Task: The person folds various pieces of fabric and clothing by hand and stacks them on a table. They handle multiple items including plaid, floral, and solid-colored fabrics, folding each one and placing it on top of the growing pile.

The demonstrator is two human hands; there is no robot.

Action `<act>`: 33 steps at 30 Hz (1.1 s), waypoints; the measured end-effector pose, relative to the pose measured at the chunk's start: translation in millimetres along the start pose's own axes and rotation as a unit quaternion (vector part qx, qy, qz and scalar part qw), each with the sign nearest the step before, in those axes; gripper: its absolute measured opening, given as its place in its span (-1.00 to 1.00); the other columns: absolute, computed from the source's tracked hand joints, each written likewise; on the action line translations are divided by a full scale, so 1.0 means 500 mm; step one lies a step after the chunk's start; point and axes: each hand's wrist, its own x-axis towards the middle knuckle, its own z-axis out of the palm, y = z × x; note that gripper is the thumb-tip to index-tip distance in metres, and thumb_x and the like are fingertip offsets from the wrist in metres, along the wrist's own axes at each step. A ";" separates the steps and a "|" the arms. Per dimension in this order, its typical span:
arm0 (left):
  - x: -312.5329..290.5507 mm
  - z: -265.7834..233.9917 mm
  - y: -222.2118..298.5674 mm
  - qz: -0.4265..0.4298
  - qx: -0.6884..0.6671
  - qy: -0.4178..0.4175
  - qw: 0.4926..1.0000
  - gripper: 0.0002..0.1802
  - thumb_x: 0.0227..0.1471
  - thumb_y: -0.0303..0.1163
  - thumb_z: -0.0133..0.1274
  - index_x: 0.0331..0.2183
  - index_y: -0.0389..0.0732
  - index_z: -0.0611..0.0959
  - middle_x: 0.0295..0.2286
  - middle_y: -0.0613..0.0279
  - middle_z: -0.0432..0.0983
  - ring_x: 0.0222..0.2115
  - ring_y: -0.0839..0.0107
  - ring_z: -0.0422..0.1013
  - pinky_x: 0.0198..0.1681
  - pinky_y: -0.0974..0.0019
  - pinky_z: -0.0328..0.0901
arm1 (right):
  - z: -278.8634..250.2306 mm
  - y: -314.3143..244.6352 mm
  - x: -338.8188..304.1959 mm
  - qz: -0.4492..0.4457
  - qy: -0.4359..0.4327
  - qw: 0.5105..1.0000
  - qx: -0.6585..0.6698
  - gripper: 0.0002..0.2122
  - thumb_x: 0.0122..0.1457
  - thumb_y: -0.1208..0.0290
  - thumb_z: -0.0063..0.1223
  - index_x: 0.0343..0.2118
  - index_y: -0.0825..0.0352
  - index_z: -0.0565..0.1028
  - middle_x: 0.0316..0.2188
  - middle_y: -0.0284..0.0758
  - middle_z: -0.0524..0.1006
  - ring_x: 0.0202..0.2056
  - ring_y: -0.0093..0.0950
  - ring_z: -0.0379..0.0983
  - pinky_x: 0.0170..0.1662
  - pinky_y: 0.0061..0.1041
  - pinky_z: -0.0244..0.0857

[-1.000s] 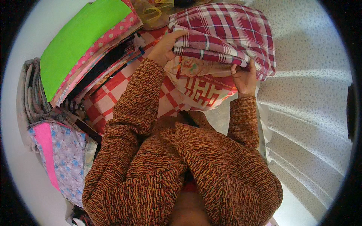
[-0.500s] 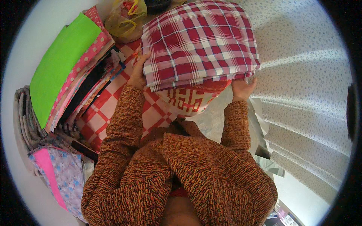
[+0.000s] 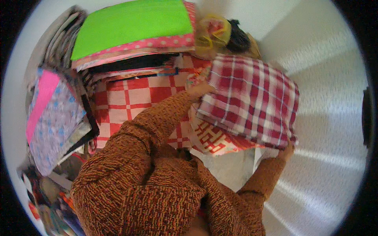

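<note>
A folded maroon-and-white plaid cloth (image 3: 252, 100) is between my two hands, right of centre. My left hand (image 3: 201, 90) grips its left edge, with part of the fingers hidden by the fabric. At its near right corner, my right hand (image 3: 288, 151) is closed on the edge, and its fingertips are out of sight behind the cloth. Below the plaid cloth shows a red-and-cream patterned cloth (image 3: 210, 137). A small flowery bit of fabric (image 3: 197, 76) peeps out beside my left hand.
A stack of folded fabrics topped by a bright green cloth (image 3: 134, 27) lies far left on a red-and-pink checked cover (image 3: 138, 94). Grey folded cloths (image 3: 61, 39) and a flowered bundle (image 3: 55, 118) stand left. Behind are a yellowish plastic bag (image 3: 212, 35), a black bag (image 3: 237, 37) and, rightward, a pale curtain (image 3: 327, 118).
My view has turned, so the green-topped stack sits nearer the middle. The plaid cloth appears farther right and lower, tilted, with both hands still at its edges.
</note>
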 end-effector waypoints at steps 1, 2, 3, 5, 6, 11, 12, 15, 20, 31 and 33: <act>0.013 0.003 0.009 0.014 0.065 0.016 0.998 -0.34 -0.21 -0.20 0.21 -0.12 -0.42 0.40 -0.35 0.11 0.49 -0.34 0.32 0.40 -0.24 0.29 0.29 | 0.012 -0.032 0.017 -0.055 0.055 0.996 -0.043 -0.70 0.01 0.52 0.07 -0.14 0.40 0.40 -0.10 -0.20 0.40 -0.12 -0.33 0.38 -0.17 -0.29 0.40; 0.008 0.003 0.027 0.051 0.059 0.027 0.997 -0.36 -0.21 -0.25 0.19 -0.13 -0.44 0.39 -0.36 0.11 0.49 -0.34 0.34 0.39 -0.26 0.31 0.29 | 0.063 -0.087 0.002 -0.088 0.049 0.995 -0.002 -0.69 -0.03 0.57 0.08 -0.16 0.42 0.40 -0.12 -0.19 0.41 -0.14 -0.35 0.39 -0.18 -0.34 0.40; -0.001 0.001 0.047 0.089 0.054 0.036 0.994 -0.38 -0.21 -0.29 0.18 -0.14 -0.46 0.38 -0.38 0.10 0.48 -0.33 0.36 0.39 -0.27 0.32 0.29 | 0.119 -0.161 -0.029 -0.120 0.045 0.991 0.038 -0.68 -0.07 0.63 0.09 -0.18 0.45 0.40 -0.14 -0.19 0.43 -0.16 -0.37 0.39 -0.19 -0.39 0.40; 0.013 -0.015 0.092 0.152 0.080 0.031 0.985 -0.52 -0.22 -0.24 0.18 -0.23 -0.30 0.49 -0.38 0.20 0.49 -0.33 0.40 0.38 -0.27 0.34 0.28 | 0.191 -0.286 -0.049 -0.238 0.064 0.967 -0.064 -0.64 -0.12 0.66 0.09 -0.17 0.47 0.38 -0.18 -0.17 0.44 -0.21 -0.37 0.41 -0.21 -0.39 0.38; 0.007 -0.025 0.104 0.188 0.097 0.025 0.977 -0.58 -0.22 -0.21 0.18 -0.28 -0.22 0.54 -0.38 0.25 0.49 -0.34 0.42 0.38 -0.27 0.35 0.27 | 0.206 -0.329 -0.057 -0.284 0.047 0.956 -0.052 -0.64 -0.11 0.66 0.08 -0.17 0.48 0.38 -0.20 -0.16 0.45 -0.24 -0.36 0.41 -0.22 -0.39 0.37; -0.155 -0.065 0.302 0.393 0.084 -0.022 0.915 -0.66 -0.16 -0.26 0.11 -0.29 -0.23 0.56 -0.40 0.28 0.52 -0.40 0.49 0.37 -0.26 0.39 0.29 | 0.335 -0.557 -0.133 -0.442 0.037 0.893 -0.080 -0.73 -0.03 0.55 0.03 -0.22 0.47 0.45 -0.25 -0.18 0.51 -0.26 -0.36 0.44 -0.17 -0.44 0.37; -0.172 -0.101 0.327 0.423 0.118 0.000 0.898 -0.67 -0.13 -0.27 0.08 -0.29 -0.24 0.57 -0.39 0.28 0.52 -0.40 0.49 0.37 -0.25 0.38 0.30 | 0.374 -0.596 -0.147 -0.470 0.011 0.880 -0.061 -0.73 -0.03 0.55 0.04 -0.21 0.46 0.45 -0.25 -0.19 0.51 -0.26 -0.38 0.44 -0.17 -0.44 0.37; -0.210 -0.229 0.430 0.501 0.295 0.100 0.807 -0.71 -0.23 -0.34 0.09 -0.32 -0.13 0.61 -0.44 0.08 0.53 -0.38 0.23 0.46 -0.29 0.23 0.32 | 0.479 -0.704 -0.180 -0.492 0.082 0.866 -0.023 -0.74 -0.01 0.51 0.03 -0.21 0.44 0.46 -0.28 -0.22 0.53 -0.31 -0.44 0.46 -0.26 -0.52 0.39; -0.451 -0.416 0.608 0.523 0.348 0.191 0.754 -0.73 -0.23 -0.33 0.11 -0.37 -0.20 0.60 -0.45 0.11 0.51 -0.40 0.26 0.42 -0.30 0.27 0.31 | 0.625 -0.817 -0.201 -0.600 0.079 0.776 0.177 -0.80 -0.08 0.55 0.16 -0.36 0.48 0.45 -0.37 -0.15 0.52 -0.44 -0.39 0.46 -0.45 -0.43 0.41; -0.615 -0.983 0.363 0.096 0.404 0.469 0.779 -0.58 -0.29 -0.26 0.16 -0.37 -0.37 0.55 -0.25 -0.04 0.42 -0.27 0.16 0.34 -0.21 0.15 0.27 | 1.135 -0.095 -0.339 -0.194 -0.291 0.935 0.059 -0.64 -0.05 0.43 0.17 -0.16 0.32 0.35 -0.30 -0.27 0.42 -0.30 -0.40 0.36 -0.30 -0.40 0.35; -0.583 -1.006 0.232 0.088 0.320 0.514 0.791 -0.44 -0.22 -0.21 0.15 -0.18 -0.35 0.46 -0.08 -0.06 0.27 -0.08 0.11 0.22 -0.08 0.10 0.20 | 1.143 0.037 -0.324 -0.358 -0.359 0.856 -0.100 -0.52 -0.05 0.50 0.15 -0.01 0.28 0.29 -0.16 -0.21 0.39 -0.16 -0.31 0.37 -0.17 -0.33 0.36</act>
